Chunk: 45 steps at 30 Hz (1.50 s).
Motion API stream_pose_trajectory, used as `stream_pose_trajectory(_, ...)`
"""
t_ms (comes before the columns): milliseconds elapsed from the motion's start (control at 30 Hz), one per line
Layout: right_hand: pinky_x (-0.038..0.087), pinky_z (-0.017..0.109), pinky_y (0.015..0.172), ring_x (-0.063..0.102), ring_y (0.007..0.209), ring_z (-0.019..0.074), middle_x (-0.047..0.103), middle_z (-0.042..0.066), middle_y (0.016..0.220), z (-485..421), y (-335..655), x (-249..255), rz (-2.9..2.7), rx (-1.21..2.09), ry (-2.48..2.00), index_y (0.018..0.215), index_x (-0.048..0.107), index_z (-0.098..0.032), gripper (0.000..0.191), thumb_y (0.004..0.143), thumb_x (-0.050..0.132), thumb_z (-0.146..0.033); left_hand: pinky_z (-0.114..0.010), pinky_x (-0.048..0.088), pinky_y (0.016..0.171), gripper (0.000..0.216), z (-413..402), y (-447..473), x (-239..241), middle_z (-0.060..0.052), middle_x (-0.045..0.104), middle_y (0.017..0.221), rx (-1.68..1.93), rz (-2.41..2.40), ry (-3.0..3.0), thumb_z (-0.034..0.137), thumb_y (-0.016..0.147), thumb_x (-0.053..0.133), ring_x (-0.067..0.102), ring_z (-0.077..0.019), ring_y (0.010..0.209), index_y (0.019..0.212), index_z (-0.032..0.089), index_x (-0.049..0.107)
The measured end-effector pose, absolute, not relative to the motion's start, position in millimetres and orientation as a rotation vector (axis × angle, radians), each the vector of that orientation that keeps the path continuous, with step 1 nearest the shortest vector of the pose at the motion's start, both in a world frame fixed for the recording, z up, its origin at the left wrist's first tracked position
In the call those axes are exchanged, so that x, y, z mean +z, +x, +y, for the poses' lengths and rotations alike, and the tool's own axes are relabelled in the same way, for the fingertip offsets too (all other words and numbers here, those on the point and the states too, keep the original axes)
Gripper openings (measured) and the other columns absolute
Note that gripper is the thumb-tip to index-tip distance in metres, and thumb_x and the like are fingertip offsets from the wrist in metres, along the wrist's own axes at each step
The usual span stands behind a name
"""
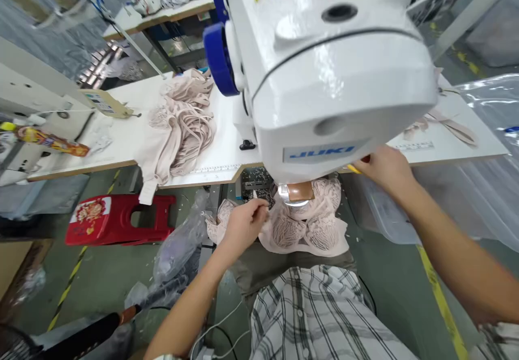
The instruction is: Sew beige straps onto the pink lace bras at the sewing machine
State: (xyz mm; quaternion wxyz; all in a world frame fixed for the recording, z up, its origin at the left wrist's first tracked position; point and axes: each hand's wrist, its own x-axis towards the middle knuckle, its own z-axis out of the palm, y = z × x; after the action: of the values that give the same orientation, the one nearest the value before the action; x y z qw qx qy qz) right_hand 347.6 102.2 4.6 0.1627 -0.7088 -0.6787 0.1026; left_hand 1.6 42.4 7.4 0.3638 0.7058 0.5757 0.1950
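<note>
A beige lace bra hangs below the head of the white sewing machine and over the lap. Beside its left part, my left hand is closed in a pinch on the bra's edge; the fingertips partly hide what is between them. To the right of the machine head, my right hand is closed around a small tool with a yellow end, most of it hidden by the fingers. A shiny metal and brown plate sits under the machine head, over the fabric.
A pile of beige bras lies on the white table at left, hanging over its edge. A red stool stands on the floor. Clear plastic bins are at right. Another sewing machine stands at far left.
</note>
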Motion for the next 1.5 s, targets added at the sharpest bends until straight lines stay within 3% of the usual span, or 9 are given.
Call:
stream_pose_trajectory(167,0.048,0.040,0.076,0.065,0.109,0.0330,0.069,0.022,0.114,96.0,327.7,17.2,-2.008,0.259,-1.776,0.107,0.070,-0.010,0.030,0.093,0.052,-0.031,-0.028,0.052,0.072,0.026,53.2,-14.4,22.4,-0.007,0.076,0.097,0.304,1.294,1.898,0.025,0.096,0.043,0.071,-0.0197,0.087,0.111,0.021,0.063)
stream_pose_trajectory(300,0.058,0.036,0.072,0.072,0.089,0.0246,0.074,0.010,0.103,34.4,285.5,8.1,-2.047,1.020,-1.399,0.104,0.072,-0.021,0.031,0.091,0.058,-0.046,-0.040,0.047,0.086,0.020,43.3,-3.8,11.8,-0.013,0.071,0.101,0.337,1.403,2.147,0.019,0.093,0.047,0.064,-0.0270,0.099,0.091,0.019,0.067)
stream_pose_trajectory(500,0.054,0.045,0.095,0.067,0.106,0.0296,0.069,0.014,0.115,-7.5,241.7,-10.4,-1.758,1.367,-1.175,0.114,0.066,-0.020,0.076,0.073,0.054,-0.083,-0.028,0.037,0.058,0.031,14.6,45.4,10.9,-0.004,0.060,0.062,0.459,1.068,2.439,0.031,0.098,0.042,0.054,-0.0176,0.058,0.074,0.020,0.058)
stream_pose_trajectory(600,0.057,0.038,0.083,0.069,0.090,0.0231,0.072,0.010,0.100,-8.9,237.1,-9.4,-1.345,1.415,-1.185,0.106,0.065,-0.020,0.064,0.086,0.042,-0.076,-0.027,0.031,0.054,0.034,10.4,66.1,24.2,-0.001,0.056,0.059,0.614,1.108,2.220,0.035,0.098,0.041,0.050,-0.0144,0.053,0.069,0.021,0.050)
stream_pose_trajectory(733,0.054,0.028,0.063,0.065,0.070,0.0168,0.069,0.004,0.079,2.2,235.3,10.7,-1.126,1.294,-1.304,0.090,0.062,-0.021,0.037,0.088,0.057,-0.057,-0.024,0.028,0.047,0.039,11.9,82.3,36.8,0.004,0.046,0.054,0.726,1.210,1.689,0.041,0.100,0.036,0.042,-0.0114,0.048,0.065,0.022,0.043)
stream_pose_trajectory(900,0.042,0.021,0.052,0.052,0.055,0.0102,0.059,-0.002,0.064,41.0,243.7,34.1,-1.272,1.146,-1.407,0.081,0.056,-0.020,0.019,0.081,0.063,-0.038,-0.024,0.033,0.052,0.033,17.3,77.4,32.9,0.003,0.057,0.055,0.832,1.454,1.757,0.044,0.097,0.045,0.049,-0.0126,0.049,0.083,0.020,0.064)
stream_pose_trajectory(1000,0.038,0.021,0.051,0.047,0.052,0.0092,0.053,-0.005,0.058,64.2,253.2,37.3,-1.407,1.124,-1.440,0.079,0.055,-0.020,0.014,0.078,0.061,-0.033,-0.027,0.036,0.058,0.030,23.9,70.6,27.2,-0.002,0.068,0.064,0.817,1.503,2.094,0.038,0.096,0.048,0.057,-0.0155,0.056,0.104,0.021,0.071)
stream_pose_trajectory(1233,0.046,0.024,0.058,0.057,0.060,0.0137,0.059,-0.004,0.059,81.5,267.6,33.4,-1.517,1.209,-1.370,0.080,0.057,-0.021,0.015,0.081,0.058,-0.036,-0.027,0.031,0.056,0.033,34.5,70.2,20.8,-0.001,0.062,0.051,0.728,1.496,2.432,0.035,0.098,0.047,0.050,-0.0149,0.048,0.106,0.027,0.077)
stream_pose_trajectory(1500,0.049,0.029,0.063,0.060,0.065,0.0172,0.061,-0.003,0.064,95.9,263.8,23.7,-1.673,0.977,-1.436,0.090,0.060,-0.023,0.014,0.087,0.056,-0.036,-0.027,0.027,0.054,0.033,45.0,70.0,28.4,-0.001,0.058,0.049,0.710,1.517,2.413,0.038,0.095,0.049,0.047,-0.0150,0.048,0.083,0.026,0.077)
